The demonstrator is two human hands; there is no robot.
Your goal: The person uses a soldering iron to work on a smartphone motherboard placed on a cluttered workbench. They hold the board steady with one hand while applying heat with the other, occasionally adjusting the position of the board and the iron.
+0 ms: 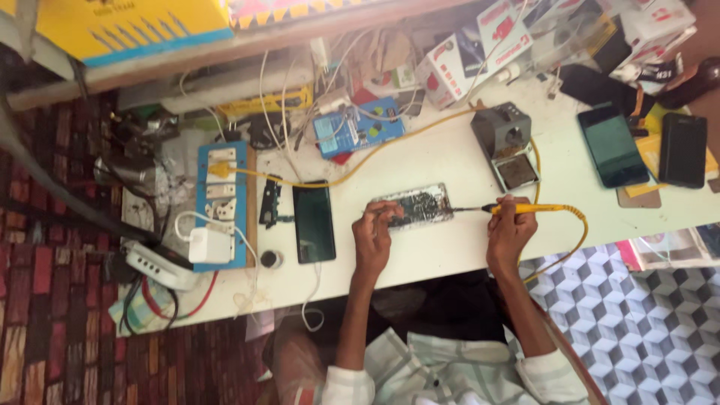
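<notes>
Here right hand [508, 229] fingers clenched around yellow soldering iron [525, 209]; left hand [373, 234] fingertips pinch the opened phone [415, 205].

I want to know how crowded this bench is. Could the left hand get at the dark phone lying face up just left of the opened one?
Probably yes. The left hand rests at the opened phone, and the dark phone lies right beside it on bare white table, with nothing between them.

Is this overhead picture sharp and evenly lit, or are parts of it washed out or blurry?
In the head view, daylight washes out the white tabletop; the opened phone with its bare circuit board looks soft, its parts too blurred to tell apart. The two dark phones with glossy screens carry a pale sheen. The red brick floor at left is dim, and the edges bend slightly.
</notes>
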